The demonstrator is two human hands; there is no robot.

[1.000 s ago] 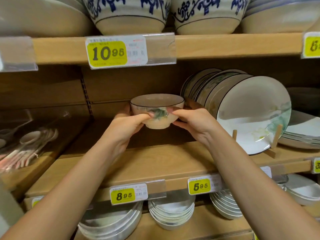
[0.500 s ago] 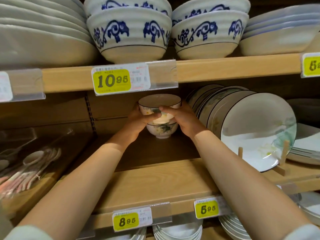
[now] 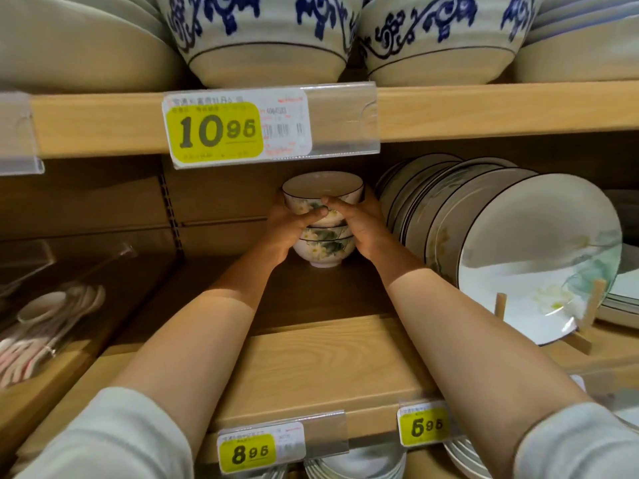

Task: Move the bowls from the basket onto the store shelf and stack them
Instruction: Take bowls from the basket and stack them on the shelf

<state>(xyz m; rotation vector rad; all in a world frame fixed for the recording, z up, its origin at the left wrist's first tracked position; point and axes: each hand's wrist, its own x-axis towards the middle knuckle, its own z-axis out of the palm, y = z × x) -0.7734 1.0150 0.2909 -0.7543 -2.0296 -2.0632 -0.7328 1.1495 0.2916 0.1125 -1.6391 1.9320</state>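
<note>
A small white bowl (image 3: 323,188) with a dark rim and green-yellow flowers sits on top of a stack of matching bowls (image 3: 325,248) deep on the middle wooden shelf (image 3: 332,368). My left hand (image 3: 288,226) grips the top bowl from the left, thumb across its front. My right hand (image 3: 359,223) grips it from the right, thumb meeting the left one. Both forearms reach far into the shelf. The basket is out of view.
Upright plates (image 3: 532,257) lean in a wooden rack right of the stack. Large blue-patterned bowls (image 3: 262,32) stand on the upper shelf, whose edge carries a 10.95 price tag (image 3: 238,129). Packed spoons (image 3: 45,319) lie to the left. More dishes (image 3: 356,464) sit below.
Both hands have carried the bowl further back into the shelf and lowered it onto the stack. The camera has moved closer.
</note>
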